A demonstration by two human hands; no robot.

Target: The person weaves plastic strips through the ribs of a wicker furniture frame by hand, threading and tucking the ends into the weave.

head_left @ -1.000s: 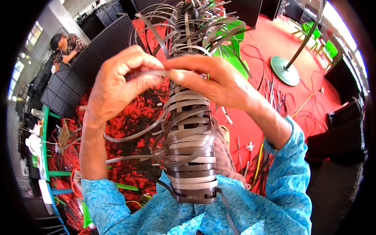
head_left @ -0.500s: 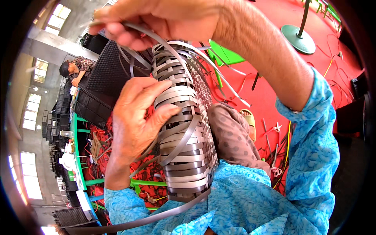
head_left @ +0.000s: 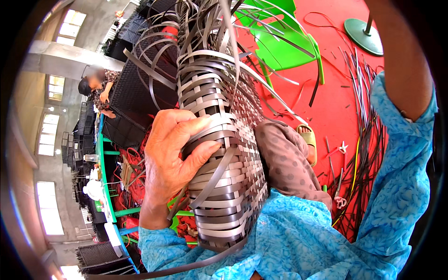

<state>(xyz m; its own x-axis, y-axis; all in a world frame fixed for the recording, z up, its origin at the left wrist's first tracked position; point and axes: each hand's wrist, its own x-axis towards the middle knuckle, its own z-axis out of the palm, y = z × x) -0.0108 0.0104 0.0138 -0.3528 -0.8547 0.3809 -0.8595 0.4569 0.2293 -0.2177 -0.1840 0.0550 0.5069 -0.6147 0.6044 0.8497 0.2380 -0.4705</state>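
A long woven piece [head_left: 249, 168] of grey and brown flat plastic strips lies lengthwise before me, against my lap. My left hand [head_left: 170, 151] grips its left side, thumb and forefinger pressed on the bands a little apart. Just below the thumb, one loose strip [head_left: 217, 177] slants across the weave. Many unwoven strip ends [head_left: 205, 28] fan out from its far end. A pale strip rises out of the top of the view. My right forearm [head_left: 403, 51] reaches up past the top right edge, so the right hand is out of sight.
A green plastic chair [head_left: 284, 46] stands beyond the loose ends, on a red floor. Long dark strips [head_left: 366, 154] lie at right, near red-handled cutters [head_left: 342, 148] and scissors [head_left: 340, 201]. Another person [head_left: 95, 86] is beside a large dark woven panel [head_left: 133, 93] at left.
My right hand has swung up and right out of view, drawing a strip along. The view has shifted, showing more of the far ends and chair. My left hand stays on the weave.
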